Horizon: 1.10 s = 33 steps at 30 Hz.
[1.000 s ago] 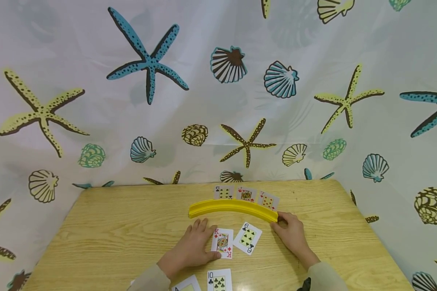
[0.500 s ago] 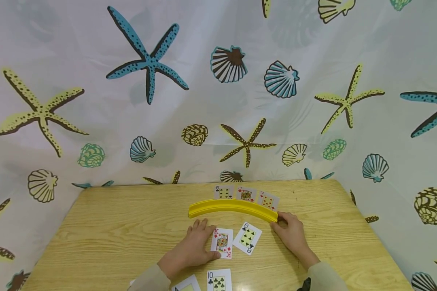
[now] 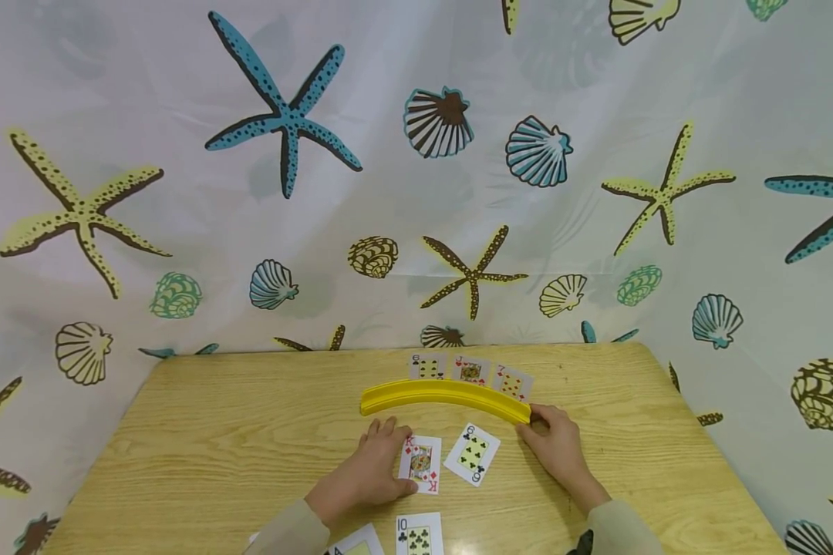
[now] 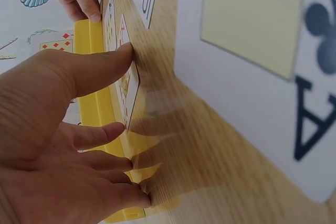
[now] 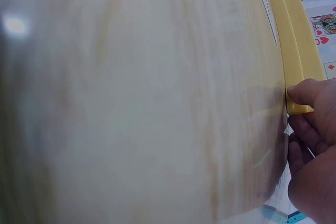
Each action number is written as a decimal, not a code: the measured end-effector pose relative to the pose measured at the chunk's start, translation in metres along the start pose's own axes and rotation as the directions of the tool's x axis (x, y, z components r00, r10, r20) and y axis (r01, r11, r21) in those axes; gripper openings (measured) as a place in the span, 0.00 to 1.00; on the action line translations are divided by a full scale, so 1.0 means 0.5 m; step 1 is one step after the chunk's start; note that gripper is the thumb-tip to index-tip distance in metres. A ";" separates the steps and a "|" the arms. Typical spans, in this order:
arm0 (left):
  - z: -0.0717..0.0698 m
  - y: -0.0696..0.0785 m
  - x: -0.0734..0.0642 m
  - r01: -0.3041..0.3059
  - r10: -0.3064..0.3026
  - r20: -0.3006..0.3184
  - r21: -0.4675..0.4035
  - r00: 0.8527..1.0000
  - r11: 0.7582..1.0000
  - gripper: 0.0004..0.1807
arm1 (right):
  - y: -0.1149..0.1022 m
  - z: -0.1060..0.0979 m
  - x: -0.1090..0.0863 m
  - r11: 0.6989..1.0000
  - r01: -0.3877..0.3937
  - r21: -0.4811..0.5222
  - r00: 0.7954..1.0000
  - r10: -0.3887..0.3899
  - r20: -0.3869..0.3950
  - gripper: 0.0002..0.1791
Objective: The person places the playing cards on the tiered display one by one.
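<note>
My left hand (image 3: 371,466) spans a king of diamonds playing card (image 3: 422,465), thumb at its near edge and forefinger at its far corner. In the left wrist view, this king card (image 4: 131,95) shows between thumb and forefinger, close over the table, while the other fingers touch the wood. My right hand (image 3: 558,445) pinches the right end of a curved yellow card holder (image 3: 444,391), with thumb in front and fingers behind, as the right wrist view shows. Just right of the king lies a six of clubs (image 3: 472,455).
Beyond the holder are a black six (image 3: 426,366), a jack of hearts (image 3: 470,371) and a seven of diamonds (image 3: 511,382). Nearer lie a ten of clubs (image 3: 419,536) and an ace of clubs (image 4: 252,24). A patterned cloth (image 3: 389,193) hangs behind the wooden table (image 3: 250,401).
The king card has shifted slightly left under my left hand relative to the six of clubs. My right hand and the holder stay in place.
</note>
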<state>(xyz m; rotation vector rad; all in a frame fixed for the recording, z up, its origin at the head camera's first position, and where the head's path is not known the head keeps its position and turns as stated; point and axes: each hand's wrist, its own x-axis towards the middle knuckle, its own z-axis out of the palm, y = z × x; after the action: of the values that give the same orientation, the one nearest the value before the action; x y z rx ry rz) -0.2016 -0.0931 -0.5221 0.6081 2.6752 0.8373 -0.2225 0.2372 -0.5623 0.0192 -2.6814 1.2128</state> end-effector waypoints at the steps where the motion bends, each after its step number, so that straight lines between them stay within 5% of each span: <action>1: 0.000 0.002 0.000 0.003 -0.003 0.001 -0.002 1.000 1.000 0.47 | 0.000 0.000 0.000 1.000 -0.001 0.000 1.000 0.001 0.000 0.21; 22: 0.001 0.009 0.004 0.038 -0.038 -0.005 -0.037 0.999 0.999 0.43 | -0.003 -0.001 -0.001 1.000 -0.005 0.007 1.000 0.005 -0.001 0.20; 33: 0.019 0.000 0.000 0.009 -0.043 -0.168 -0.200 0.985 0.980 0.33 | -0.002 -0.001 -0.001 1.000 0.001 0.006 1.000 -0.001 -0.003 0.19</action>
<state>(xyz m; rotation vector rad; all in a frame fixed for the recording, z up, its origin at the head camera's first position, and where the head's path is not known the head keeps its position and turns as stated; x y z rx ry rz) -0.1980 -0.0885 -0.5296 0.4708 2.6958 1.1821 -0.2219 0.2370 -0.5612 0.0194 -2.6743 1.2197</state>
